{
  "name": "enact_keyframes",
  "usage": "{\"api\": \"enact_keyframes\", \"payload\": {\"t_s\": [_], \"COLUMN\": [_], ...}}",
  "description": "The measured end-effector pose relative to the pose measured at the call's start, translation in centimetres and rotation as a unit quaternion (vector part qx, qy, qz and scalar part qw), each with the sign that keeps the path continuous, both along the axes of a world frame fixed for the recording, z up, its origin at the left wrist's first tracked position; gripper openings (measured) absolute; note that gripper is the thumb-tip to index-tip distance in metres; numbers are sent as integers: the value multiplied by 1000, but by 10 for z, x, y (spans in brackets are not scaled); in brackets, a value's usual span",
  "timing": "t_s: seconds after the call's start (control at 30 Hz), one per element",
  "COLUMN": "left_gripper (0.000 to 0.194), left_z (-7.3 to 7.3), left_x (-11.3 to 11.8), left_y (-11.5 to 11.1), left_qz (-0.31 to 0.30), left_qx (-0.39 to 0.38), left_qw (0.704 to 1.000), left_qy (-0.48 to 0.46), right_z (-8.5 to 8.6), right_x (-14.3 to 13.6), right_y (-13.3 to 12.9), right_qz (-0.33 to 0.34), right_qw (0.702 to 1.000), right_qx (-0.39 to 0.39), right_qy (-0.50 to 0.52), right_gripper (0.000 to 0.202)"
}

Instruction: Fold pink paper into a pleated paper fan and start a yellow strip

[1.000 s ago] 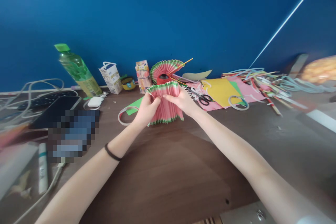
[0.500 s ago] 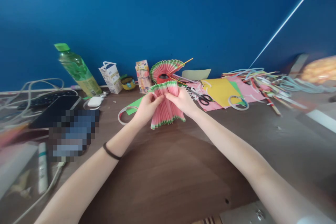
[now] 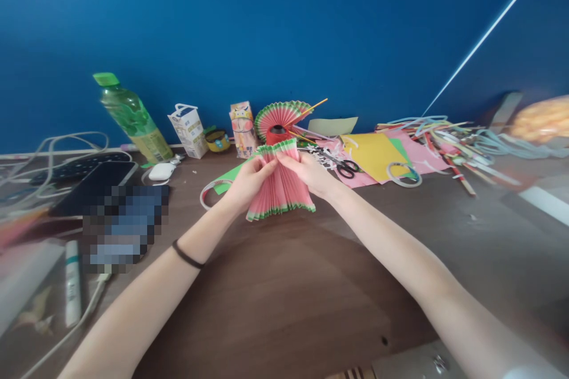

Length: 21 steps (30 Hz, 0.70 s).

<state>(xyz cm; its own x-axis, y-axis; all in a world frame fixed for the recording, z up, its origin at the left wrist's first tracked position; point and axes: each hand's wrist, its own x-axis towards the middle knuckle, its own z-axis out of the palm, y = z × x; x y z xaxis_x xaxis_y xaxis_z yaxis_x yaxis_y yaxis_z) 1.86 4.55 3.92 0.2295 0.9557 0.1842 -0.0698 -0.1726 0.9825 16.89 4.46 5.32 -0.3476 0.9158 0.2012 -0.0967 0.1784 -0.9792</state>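
Note:
Between my two hands is a pleated sheet of pink paper [image 3: 282, 189] with green bands along its upper and lower edges. Its folds run up and down, and its lower edge spreads wider than the upper. My left hand [image 3: 249, 180] pinches its left side, thumb on the near face. On its right side, my right hand [image 3: 309, 172] is closed the same way, its thumb near the middle. The fingers behind the paper are hidden. Just beyond stands a finished-looking pink and green paper fan [image 3: 278, 115] beside a red roll of tape [image 3: 277, 133].
Scissors [image 3: 347, 169] lie on coloured paper [image 3: 368, 157] to the right, near a tape ring [image 3: 403, 174] and a pile of strips [image 3: 448, 136]. Leftward are a green bottle [image 3: 133, 121], a carton [image 3: 189, 130], an earphone case [image 3: 161, 172] and a phone [image 3: 128, 225]. A blue wall [image 3: 284, 29] rises behind.
The lower edge of the pleated paper has fanned out wider to the left and dipped slightly. Both hands keep their pinch, with only small shifts.

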Motion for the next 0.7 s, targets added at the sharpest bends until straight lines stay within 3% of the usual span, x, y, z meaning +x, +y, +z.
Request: {"api": "enact_keyframes", "payload": {"t_s": [0.27,0.7], "left_gripper": [29,31], "left_z": [-2,-4], "left_x": [4,6], "left_y": [-5,-5], "left_qz": [-78,-35], "left_qx": [-59,-32], "left_qw": [993,999], "left_qy": [-60,-24], "right_z": [-3,-2], "right_x": [-3,-11], "right_y": [-1,-9], "right_qz": [-18,26], "right_qw": [1000,997], "right_qx": [-23,-74], "right_qy": [9,11], "right_gripper": [42,55]}}
